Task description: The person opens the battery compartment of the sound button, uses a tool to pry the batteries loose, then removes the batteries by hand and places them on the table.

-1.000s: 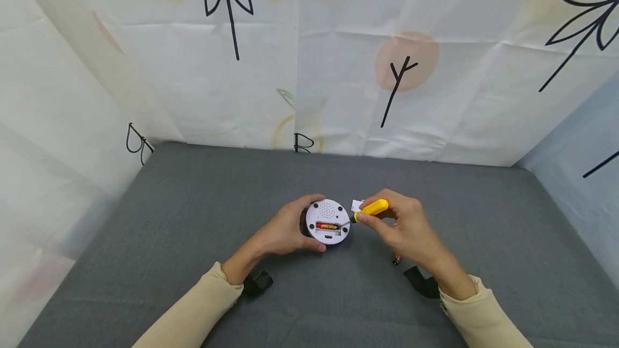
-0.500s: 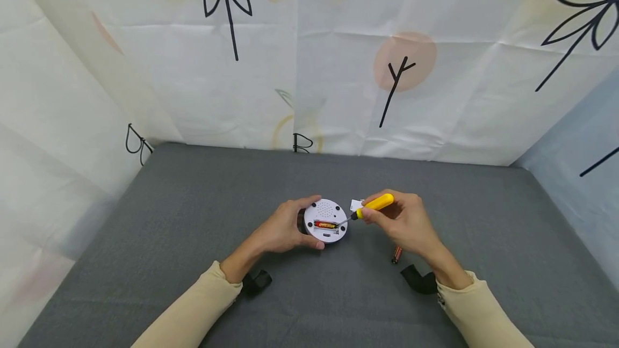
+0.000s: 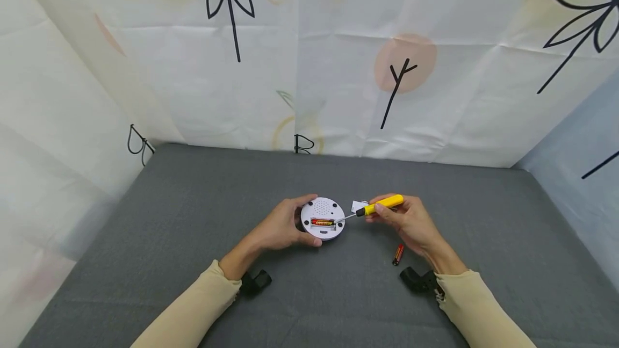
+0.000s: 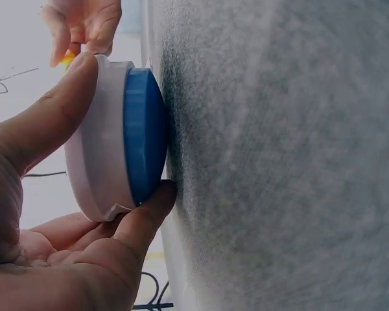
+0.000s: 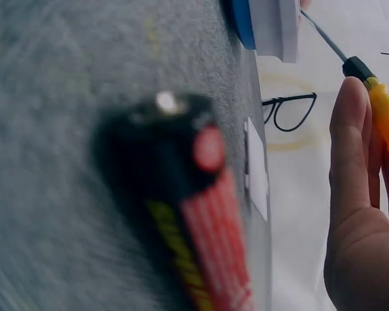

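Observation:
A round white device (image 3: 323, 207) with a blue domed underside (image 4: 144, 133) is gripped at its rim by my left hand (image 3: 282, 225), thumb on the near side. Its white face, with speaker holes and dark feet, is turned up, and one red battery (image 3: 322, 222) lies in the uncovered compartment. My right hand (image 3: 408, 222) holds a yellow-handled screwdriver (image 3: 385, 204), its shaft pointing left and its tip at the battery's right end. In the right wrist view the screwdriver's handle (image 5: 387, 120) rests between thumb and fingers.
A loose red and black battery (image 3: 398, 254) lies on the grey cloth (image 3: 329, 294) below my right hand. Beyond the screwdriver is a small white battery cover (image 3: 358, 207), partly hidden. A patterned white fabric wall (image 3: 338, 79) rises behind the table.
The screwdriver and my right hand have shifted slightly right, its handle now lying flatter. The device has moved a little left and away. More of the loose battery shows.

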